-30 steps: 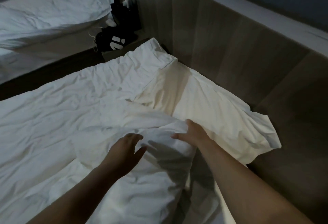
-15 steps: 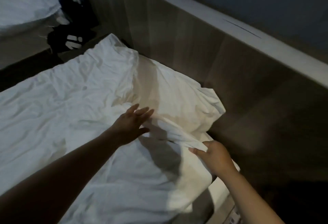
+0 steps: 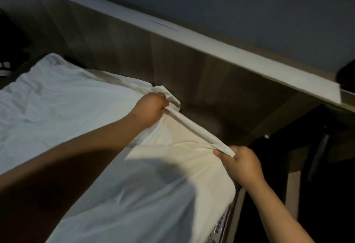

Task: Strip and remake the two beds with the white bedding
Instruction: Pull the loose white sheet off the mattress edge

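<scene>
A white sheet [image 3: 80, 112] covers the bed and runs up to the wooden headboard [image 3: 192, 73]. My left hand [image 3: 151, 108] grips the sheet's top edge in a fist near the headboard. My right hand [image 3: 242, 164] pinches the same edge at the bed's right corner. Between the two hands the edge [image 3: 194, 127] is pulled taut and lifted off the mattress. Below the hands the sheet drapes over the mattress corner [image 3: 221, 189]. The second bed is out of view.
A pale ledge [image 3: 230, 50] tops the headboard, with a dark object [image 3: 345, 77] at its right end. A dark gap and furniture [image 3: 317, 156] lie right of the bed. The mattress side [image 3: 222, 227] shows at the lower right.
My left hand went from lying flat on the sheet to gripping its top edge by the headboard. My right hand kept its hold at the corner, and the edge is now stretched taut. The view swung right.
</scene>
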The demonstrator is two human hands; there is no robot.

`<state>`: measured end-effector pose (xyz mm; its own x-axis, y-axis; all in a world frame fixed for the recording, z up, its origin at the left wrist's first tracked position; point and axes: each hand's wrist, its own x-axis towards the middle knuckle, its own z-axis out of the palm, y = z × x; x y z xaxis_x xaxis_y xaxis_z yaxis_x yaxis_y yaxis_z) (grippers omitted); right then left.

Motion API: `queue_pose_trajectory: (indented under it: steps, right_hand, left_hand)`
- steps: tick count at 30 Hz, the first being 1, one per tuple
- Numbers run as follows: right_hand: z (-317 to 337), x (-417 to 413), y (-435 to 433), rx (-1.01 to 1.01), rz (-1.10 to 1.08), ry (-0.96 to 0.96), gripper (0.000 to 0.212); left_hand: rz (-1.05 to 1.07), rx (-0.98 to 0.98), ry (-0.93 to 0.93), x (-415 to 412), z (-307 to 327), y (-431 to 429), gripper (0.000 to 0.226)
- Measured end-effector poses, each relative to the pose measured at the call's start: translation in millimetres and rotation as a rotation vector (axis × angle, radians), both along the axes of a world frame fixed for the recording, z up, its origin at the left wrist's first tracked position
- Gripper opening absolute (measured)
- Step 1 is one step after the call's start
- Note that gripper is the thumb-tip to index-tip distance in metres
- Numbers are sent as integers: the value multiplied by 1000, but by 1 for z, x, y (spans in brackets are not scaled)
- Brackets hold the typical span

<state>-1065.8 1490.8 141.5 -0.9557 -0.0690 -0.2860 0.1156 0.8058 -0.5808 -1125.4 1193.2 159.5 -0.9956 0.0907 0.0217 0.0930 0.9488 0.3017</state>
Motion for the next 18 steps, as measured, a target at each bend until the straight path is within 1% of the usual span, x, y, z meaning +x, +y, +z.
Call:
queue_pose_trajectory:
  steps: [2, 4, 9, 12, 13, 16, 18]
  right_hand:
    - [4, -9, 21, -1, -39, 2, 41]
    - [-2, -16, 34, 16, -64, -17, 39]
    - [-43, -34, 49, 112, -84, -125, 39]
    - [-65, -44, 53, 179, -101, -147, 42]
    - [-73, -47, 54, 209, -109, -152, 42]
    - [-91, -51, 55, 276, -129, -181, 46]
    - [-107, -54, 51, 345, -92, -206, 48]
  left_hand:
    - [-24, -2, -4, -22, -3, 26, 26]
    - [-11, -15, -49, -38, -14, 46, 26]
    - [17, -6, -117, -52, -66, 73, 27]
    - [8, 13, -123, -61, -91, 81, 28]
    - [16, 26, -132, -62, -96, 83, 27]
    - [-24, 121, -60, -62, -115, 85, 15]
    - [24, 143, -114, -61, -129, 85, 13]
